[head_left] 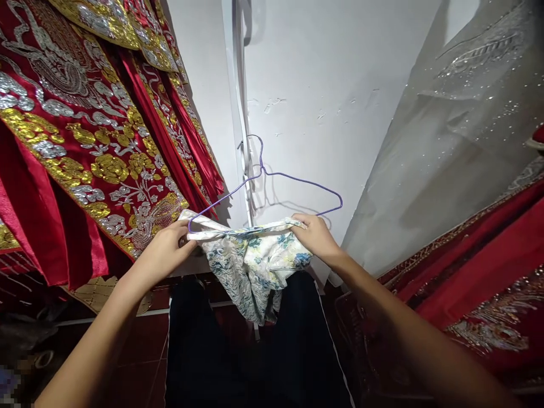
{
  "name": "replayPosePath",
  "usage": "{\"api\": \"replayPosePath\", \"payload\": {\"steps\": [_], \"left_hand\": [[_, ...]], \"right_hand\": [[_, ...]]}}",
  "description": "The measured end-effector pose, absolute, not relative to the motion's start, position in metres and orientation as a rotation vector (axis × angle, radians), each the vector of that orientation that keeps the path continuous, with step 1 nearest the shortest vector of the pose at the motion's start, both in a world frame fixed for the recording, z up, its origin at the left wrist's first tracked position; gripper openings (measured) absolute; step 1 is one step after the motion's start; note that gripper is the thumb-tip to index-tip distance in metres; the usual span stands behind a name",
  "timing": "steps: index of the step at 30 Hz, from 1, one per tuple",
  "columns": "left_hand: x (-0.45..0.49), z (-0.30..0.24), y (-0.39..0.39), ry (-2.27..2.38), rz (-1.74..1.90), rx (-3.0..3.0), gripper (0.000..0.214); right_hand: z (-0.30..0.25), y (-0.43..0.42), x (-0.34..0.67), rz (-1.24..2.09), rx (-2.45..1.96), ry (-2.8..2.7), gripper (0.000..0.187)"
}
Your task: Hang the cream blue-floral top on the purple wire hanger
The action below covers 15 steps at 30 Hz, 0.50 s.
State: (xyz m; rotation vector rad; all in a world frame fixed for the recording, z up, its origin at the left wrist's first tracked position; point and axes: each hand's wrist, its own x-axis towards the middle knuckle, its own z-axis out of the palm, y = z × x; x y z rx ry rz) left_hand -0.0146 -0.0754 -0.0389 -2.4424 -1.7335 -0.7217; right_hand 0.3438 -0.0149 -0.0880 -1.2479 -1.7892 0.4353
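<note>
A purple wire hanger (297, 179) hangs by its hook from a fixture on the white wall. Its left end sits inside the upper edge of a floral garment (263, 263), white with blue, green and yellow print. My left hand (172, 243) pinches the garment's left top corner, close around that end of the hanger. At the right top corner my right hand (314, 232) grips the same edge, below the hanger's right end, which lies outside the cloth. The garment sags between both hands, its lower part bunched above my legs. Its exact kind I cannot tell.
Red costumes with gold and silver embroidery (110, 147) hang at the left. On the right are a sheer, sparkling white fabric (446, 141) and red beaded cloth (488, 283). A narrow pale strip (236, 85) runs up the wall (323, 73). My dark trousers (191, 340) are below.
</note>
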Motion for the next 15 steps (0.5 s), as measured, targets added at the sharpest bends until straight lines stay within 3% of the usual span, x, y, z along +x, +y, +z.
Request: {"api": "replayPosePath", "payload": {"steps": [5,10,15], "left_hand": [[-0.008,-0.038,-0.09,-1.708,-0.795,-2.38,0.026],[0.024,-0.013,-0.064,-1.298,-0.992,-2.547,0.021],[0.04,-0.013,-0.015,-1.272,-1.088,-2.56,0.039]], "right_hand": [[-0.089,-0.016,0.344,0.443,-1.254,-1.801,0.014],[-0.089,-0.024,0.334,0.536,-1.217,-1.84,0.011],[-0.082,-0.041,0.336,0.585,-1.111,-1.881,0.031]]}}
